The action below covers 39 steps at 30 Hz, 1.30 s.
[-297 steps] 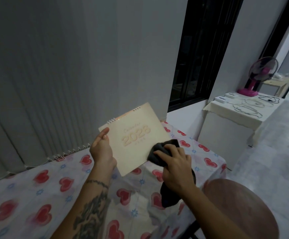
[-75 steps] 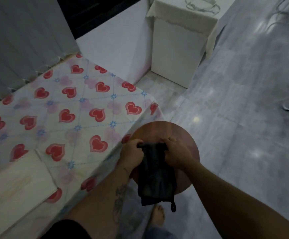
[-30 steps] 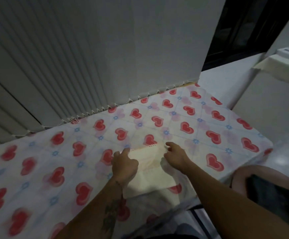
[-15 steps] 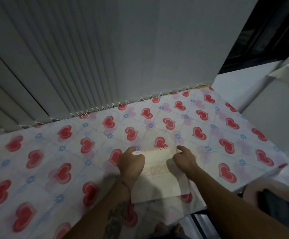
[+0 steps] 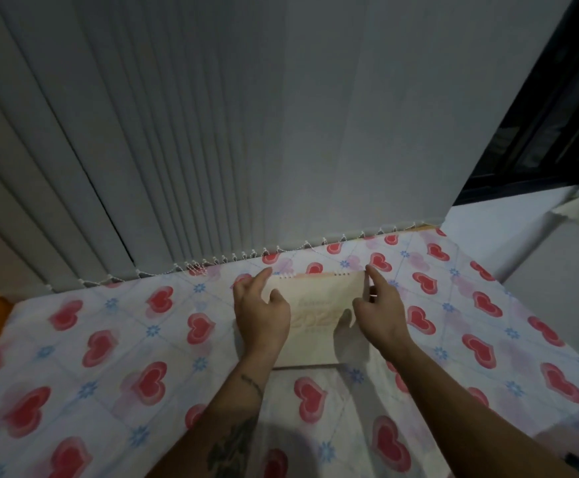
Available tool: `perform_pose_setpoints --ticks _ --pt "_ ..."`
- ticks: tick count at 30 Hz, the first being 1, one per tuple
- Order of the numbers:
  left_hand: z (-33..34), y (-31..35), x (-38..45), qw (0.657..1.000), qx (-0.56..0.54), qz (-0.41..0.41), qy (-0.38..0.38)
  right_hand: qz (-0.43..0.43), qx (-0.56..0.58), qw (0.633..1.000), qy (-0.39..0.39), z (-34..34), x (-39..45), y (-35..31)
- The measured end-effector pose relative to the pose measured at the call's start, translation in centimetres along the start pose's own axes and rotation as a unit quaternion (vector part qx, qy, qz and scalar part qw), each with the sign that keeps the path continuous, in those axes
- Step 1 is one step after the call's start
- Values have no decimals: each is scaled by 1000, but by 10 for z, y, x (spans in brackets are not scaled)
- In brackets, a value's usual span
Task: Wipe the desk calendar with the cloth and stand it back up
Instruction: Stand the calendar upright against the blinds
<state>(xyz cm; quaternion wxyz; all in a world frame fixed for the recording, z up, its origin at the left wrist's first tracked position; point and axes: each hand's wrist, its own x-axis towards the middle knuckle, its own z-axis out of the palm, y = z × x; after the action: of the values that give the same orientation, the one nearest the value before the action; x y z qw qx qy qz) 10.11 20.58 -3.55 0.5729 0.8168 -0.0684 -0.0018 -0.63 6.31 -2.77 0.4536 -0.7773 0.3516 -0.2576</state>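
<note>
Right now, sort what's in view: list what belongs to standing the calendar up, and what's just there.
Part of the job:
- desk calendar, on the table
- left hand at its left edge
- right hand at its right edge

Just there:
- heart-print tablecloth
- vertical blinds
- dark window

The cloth isn't in view.

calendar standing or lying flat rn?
Standing, it seems: the desk calendar has its spiral edge on top and its cover tilted toward the camera. Left hand and right hand flank it, fingers spread.

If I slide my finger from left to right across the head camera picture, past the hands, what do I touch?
Heart-patterned white tablecloth → left hand → cream spiral-bound desk calendar → right hand → more hearts.
</note>
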Motion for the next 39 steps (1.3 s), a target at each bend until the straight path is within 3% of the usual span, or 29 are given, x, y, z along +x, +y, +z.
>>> perform_pose_setpoints --ticks 12,18,30,39 --pt "-20 -11 16 1000 -13 7 -8 17 14 997 -72 8 18 7" --pt "-16 -11 21 1000 -3 6 -6 -25 13 997 -78 11 32 16" --pt "0 -3 8 995 49 42 77 -115 -12 984 -134 -3 60 37" --pt "13 11 62 988 96 89 78 -160 -14 978 -132 8 122 8"
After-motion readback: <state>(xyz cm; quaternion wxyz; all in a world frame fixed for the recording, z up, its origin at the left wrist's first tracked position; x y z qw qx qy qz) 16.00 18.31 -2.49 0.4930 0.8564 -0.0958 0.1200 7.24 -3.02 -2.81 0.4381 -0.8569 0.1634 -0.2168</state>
